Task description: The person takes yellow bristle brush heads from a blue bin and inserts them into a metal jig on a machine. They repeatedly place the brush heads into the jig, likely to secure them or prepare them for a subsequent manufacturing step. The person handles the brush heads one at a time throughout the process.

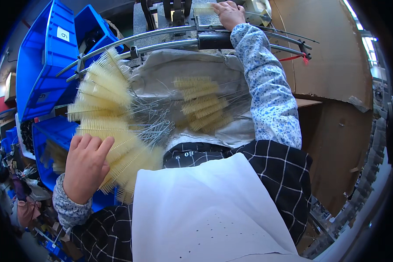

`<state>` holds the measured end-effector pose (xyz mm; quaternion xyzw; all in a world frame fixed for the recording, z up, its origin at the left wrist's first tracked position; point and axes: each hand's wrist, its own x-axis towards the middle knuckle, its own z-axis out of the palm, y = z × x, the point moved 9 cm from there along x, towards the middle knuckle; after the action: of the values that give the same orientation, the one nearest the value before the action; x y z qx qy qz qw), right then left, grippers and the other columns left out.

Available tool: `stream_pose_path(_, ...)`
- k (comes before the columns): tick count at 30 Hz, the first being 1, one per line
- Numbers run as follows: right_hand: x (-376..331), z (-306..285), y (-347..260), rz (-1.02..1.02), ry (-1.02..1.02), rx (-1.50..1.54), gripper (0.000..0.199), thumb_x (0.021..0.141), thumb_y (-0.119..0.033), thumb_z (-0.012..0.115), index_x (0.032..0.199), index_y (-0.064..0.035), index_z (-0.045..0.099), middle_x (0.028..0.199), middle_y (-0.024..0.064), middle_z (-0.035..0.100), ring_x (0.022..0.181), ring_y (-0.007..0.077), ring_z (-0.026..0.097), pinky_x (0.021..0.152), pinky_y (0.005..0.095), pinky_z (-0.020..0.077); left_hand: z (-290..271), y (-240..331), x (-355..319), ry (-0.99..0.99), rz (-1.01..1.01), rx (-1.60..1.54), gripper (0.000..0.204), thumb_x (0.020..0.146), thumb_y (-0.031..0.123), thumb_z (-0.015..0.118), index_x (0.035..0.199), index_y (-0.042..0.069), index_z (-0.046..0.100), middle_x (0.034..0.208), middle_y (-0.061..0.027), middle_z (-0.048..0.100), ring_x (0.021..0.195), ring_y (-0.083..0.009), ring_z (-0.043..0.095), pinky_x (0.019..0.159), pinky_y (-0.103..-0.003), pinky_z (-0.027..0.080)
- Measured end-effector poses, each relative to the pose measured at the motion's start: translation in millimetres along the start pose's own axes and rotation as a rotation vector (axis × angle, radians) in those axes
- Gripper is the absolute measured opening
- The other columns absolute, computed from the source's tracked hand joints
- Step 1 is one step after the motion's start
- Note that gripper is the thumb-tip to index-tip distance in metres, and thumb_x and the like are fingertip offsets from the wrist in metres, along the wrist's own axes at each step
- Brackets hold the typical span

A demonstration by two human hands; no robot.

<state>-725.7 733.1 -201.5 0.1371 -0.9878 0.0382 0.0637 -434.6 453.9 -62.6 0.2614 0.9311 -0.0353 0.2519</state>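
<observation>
My right hand [229, 15] reaches up to the machine at the top, its fingers closed round a pale-bristled wire brush [202, 8]; the brush's thin stem shows on the hand's right side. At the left, my left hand [87, 163] rests against a big fanned pile of yellowish wire brushes [105, 96], fingers loosely bent and thumb apart, with nothing visible in it. The pile's looped wire stems [155, 126] point toward the middle. A smaller group of brushes [203, 105] lies on the grey cloth [161, 65] over my lap.
Curved metal rails [161, 32] run across in front of the machine [174, 15]. Blue bins [43, 61] stand at the left; a lower blue bin [52, 131] has more brushes in it. Large cardboard sheets [327, 56] rise at the right. A red ribbon [305, 60] hangs from the rail's end.
</observation>
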Motion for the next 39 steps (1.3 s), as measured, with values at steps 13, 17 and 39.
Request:
stream_pose_path(13,-45,-8,60,0.262,0.274,0.19,0.036,0.073,-0.026,0.052,0.107,-0.0149,0.053,0.106,0.0041,0.054,0.099,0.0205,0.048,0.084,0.0403,0.0333,-28,6,-6,0.075,0.198,-0.359,0.04,0.052,-0.003,0.058,0.09,0.006,0.05,0.085,-0.0086,0.049,0.077,-0.0235,0.05,0.069,-0.032,0.038)
stream_pose_path(17,-39,-10,42,0.247,0.24,0.172,0.035,0.074,-0.023,0.052,0.107,-0.0132,0.053,0.104,0.0052,0.054,0.096,0.0222,0.051,0.08,0.0403,0.0367,-68,-12,-24,0.361,0.254,-0.543,0.037,0.051,-0.006,0.054,0.087,0.004,0.05,0.078,-0.0116,0.048,0.065,-0.0255,0.05,0.056,-0.03,0.041)
stream_pose_path(39,-10,-5,-89,0.227,0.168,0.183,0.024,0.076,-0.018,0.047,0.097,-0.0089,0.054,0.098,0.0064,0.055,0.093,0.0245,0.053,0.078,0.0459,0.0356,-87,-5,-33,0.511,0.346,-0.763,0.031,0.061,-0.001,0.054,0.086,0.006,0.037,0.081,-0.0172,0.046,0.067,-0.0186,0.044,0.06,-0.029,0.038)
